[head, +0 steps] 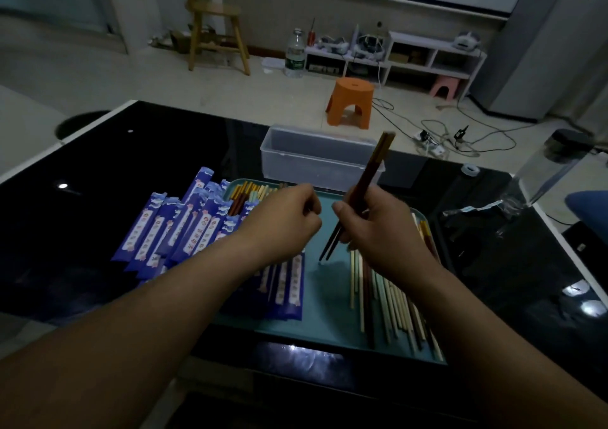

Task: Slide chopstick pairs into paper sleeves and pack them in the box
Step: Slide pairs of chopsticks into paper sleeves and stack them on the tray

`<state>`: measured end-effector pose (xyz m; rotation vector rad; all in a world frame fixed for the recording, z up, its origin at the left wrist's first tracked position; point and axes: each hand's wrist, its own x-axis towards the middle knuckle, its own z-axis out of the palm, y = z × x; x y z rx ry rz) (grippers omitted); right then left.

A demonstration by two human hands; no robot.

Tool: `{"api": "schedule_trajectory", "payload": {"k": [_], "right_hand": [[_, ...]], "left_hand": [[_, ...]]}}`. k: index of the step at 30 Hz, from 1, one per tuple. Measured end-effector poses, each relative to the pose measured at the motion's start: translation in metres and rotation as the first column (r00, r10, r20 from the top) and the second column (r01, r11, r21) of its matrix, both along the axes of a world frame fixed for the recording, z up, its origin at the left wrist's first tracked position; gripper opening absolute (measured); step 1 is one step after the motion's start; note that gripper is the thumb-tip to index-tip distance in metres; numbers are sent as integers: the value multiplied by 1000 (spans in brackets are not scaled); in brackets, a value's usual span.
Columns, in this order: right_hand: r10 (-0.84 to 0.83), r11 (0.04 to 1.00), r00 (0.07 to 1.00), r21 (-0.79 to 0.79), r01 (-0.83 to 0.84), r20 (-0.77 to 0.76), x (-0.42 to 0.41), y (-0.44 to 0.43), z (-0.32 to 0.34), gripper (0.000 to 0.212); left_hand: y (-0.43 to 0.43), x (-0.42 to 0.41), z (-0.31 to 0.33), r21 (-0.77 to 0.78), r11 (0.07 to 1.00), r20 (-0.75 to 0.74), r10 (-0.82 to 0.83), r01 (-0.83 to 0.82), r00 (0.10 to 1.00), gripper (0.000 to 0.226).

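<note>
Right hand [371,228]: fingers [345,213] closed around a pair of dark reddish-brown wooden chopsticks [369,172], gripped at about mid-length. The pair is tilted, its square upper ends rising beyond the fingers toward the far right and its dark tips pointing down below the fingers, just above the floor of a teal rectangular tray [325,300]. Left hand [286,218]: fingers [311,208] curled inward, nothing seen held in them, hovering just left of the right-hand fingers and apart from them. Beyond both sets of fingers a clear plastic rectangular box [316,162] stands open on the glossy black desk [131,165], close to the tray's far edge; whether it holds anything cannot be told. Left of the left fingers lies a loose heap of blue printed paper sleeves [194,228], spread over the desk and the tray's left edge. Further blue sleeves [291,284] lie in the tray under the left forearm. Below the right fingers, loose pale and brown chopsticks [391,300] lie lengthwise in the tray's right half. More mixed-colour chopsticks [250,191] lie at the tray's far left end, beyond the left fingers.
</note>
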<state>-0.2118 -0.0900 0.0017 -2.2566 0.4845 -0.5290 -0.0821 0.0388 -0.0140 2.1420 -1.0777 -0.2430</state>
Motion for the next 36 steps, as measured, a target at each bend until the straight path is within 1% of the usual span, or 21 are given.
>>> {"api": "schedule_trajectory", "payload": {"k": [2, 3, 5, 9, 12, 15, 17, 19, 22, 25, 28, 30, 33, 36], "right_hand": [[25, 998, 995, -51, -30, -92, 4, 5, -11, 13], [20, 997, 994, -72, -28, -112, 5, 4, -15, 15], [3, 996, 994, -89, -13, -110, 11, 4, -19, 17], [-11, 999, 991, -52, 4, -134, 21, 7, -20, 22], [-9, 990, 990, -139, -11, -141, 28, 18, -21, 24], [14, 982, 987, -186, -45, -162, 36, 33, -19, 23], [16, 982, 985, -183, -48, -171, 37, 36, -18, 22], [13, 986, 985, -161, -41, -171, 36, 36, -17, 21], [-1, 989, 984, -147, -26, -177, 35, 34, -17, 22], [10, 990, 984, -140, -36, -180, 34, 35, -17, 20], [18, 989, 984, -141, -44, -179, 34, 36, -17, 19], [20, 991, 983, -125, -44, -184, 34, 35, -18, 17], [30, 994, 981, -98, -50, -194, 33, 33, -19, 16], [34, 995, 980, -88, -53, -198, 32, 33, -19, 16]], "left_hand": [[8, 4, -5, 54, 999, 36, 3, -5, 999, 5], [10, 5, -6, 77, 997, 41, 1, -4, 999, 5], [16, 7, -6, 99, 995, 48, 8, -13, 999, 4], [33, 16, 4, 92, 994, 79, 43, -50, 996, 5], [49, 30, 11, 102, 982, 121, 144, -156, 982, 8], [76, 55, 18, 145, 928, 188, 315, -344, 930, 9], [95, 72, 16, 196, 877, 209, 399, -438, 893, 13], [109, 83, 10, 301, 828, 207, 427, -473, 880, 18], [116, 89, 1, 459, 749, 234, 416, -477, 879, 29], [114, 86, -6, 541, 693, 242, 415, -477, 877, 33], [111, 86, -9, 528, 703, 239, 415, -476, 878, 36], [110, 86, -9, 499, 726, 239, 409, -473, 880, 30], [109, 87, -9, 480, 734, 246, 413, -480, 877, 24], [107, 92, -15, 456, 736, 206, 459, -500, 864, 18]]}}
